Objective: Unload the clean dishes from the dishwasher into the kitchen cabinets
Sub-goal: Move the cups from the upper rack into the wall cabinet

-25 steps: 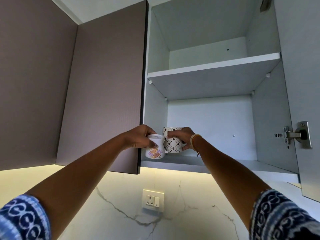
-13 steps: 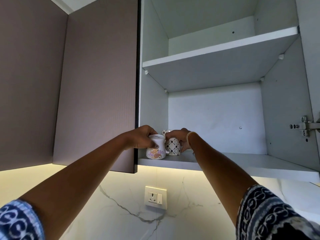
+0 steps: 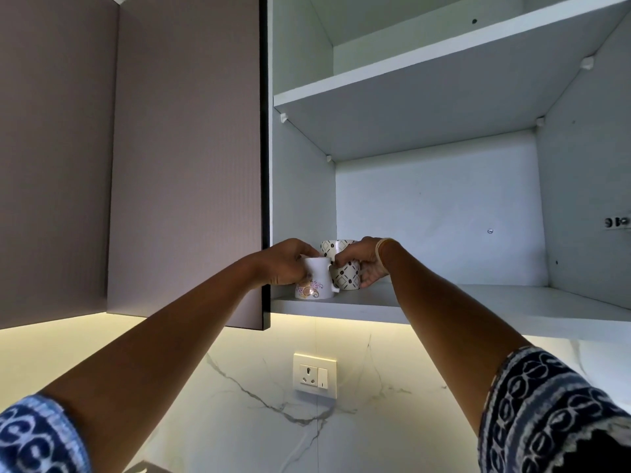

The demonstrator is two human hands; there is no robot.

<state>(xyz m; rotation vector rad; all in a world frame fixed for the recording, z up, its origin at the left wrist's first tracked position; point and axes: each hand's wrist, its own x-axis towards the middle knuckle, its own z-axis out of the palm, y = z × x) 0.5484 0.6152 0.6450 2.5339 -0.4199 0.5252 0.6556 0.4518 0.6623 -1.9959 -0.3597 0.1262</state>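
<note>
Both arms reach up into an open wall cabinet. My left hand (image 3: 285,264) grips a white mug with a paisley print (image 3: 317,283), which rests on the front left corner of the bottom shelf (image 3: 495,303). Right beside it stands a white mug with a dark diamond pattern (image 3: 348,279), held by my right hand (image 3: 367,262). A second patterned mug (image 3: 333,246) shows just behind, partly hidden by the hands. The two front mugs touch or nearly touch.
The cabinet's brown door (image 3: 187,158) hangs open at the left, its edge close to my left wrist. An upper shelf (image 3: 444,59) spans the cabinet. Below are a lit marble backsplash and a wall socket (image 3: 314,375). A hinge plate (image 3: 616,221) sits at right.
The view has shifted closer and rightward under the cabinet. Both mugs have settled lower onto the bottom shelf, with the hands still on them.
</note>
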